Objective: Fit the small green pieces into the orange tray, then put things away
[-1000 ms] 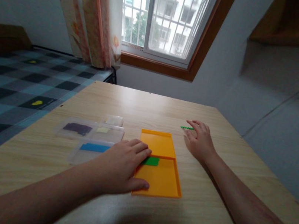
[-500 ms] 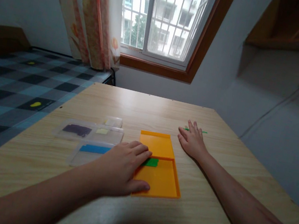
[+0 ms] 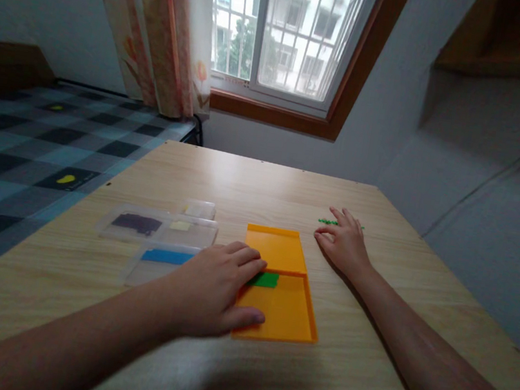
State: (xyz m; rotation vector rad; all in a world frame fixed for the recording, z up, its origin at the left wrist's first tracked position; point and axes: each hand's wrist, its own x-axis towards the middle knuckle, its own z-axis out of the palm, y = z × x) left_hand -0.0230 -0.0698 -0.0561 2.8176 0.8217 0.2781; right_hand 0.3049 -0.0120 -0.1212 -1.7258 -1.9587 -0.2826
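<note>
An orange tray (image 3: 281,315) with two compartments lies in the middle of the wooden table (image 3: 242,186). A flat green piece (image 3: 265,279) rests in its near compartment, by the divider. My left hand (image 3: 216,289) lies flat on the tray's left edge, fingers stretched out, fingertips touching the green piece. My right hand (image 3: 345,241) rests on the table to the right of the tray, fingers spread over a thin green strip (image 3: 327,221).
Clear plastic boxes sit left of the tray, holding a dark purple piece (image 3: 136,223), a yellow piece (image 3: 180,225) and a blue piece (image 3: 165,256). A bed with a checked cover (image 3: 26,153) stands to the left. Behind the table are the window and a curtain (image 3: 163,24).
My right hand slid a little over the green strip and back. The left hand stayed on the tray. The view shifted slightly.
</note>
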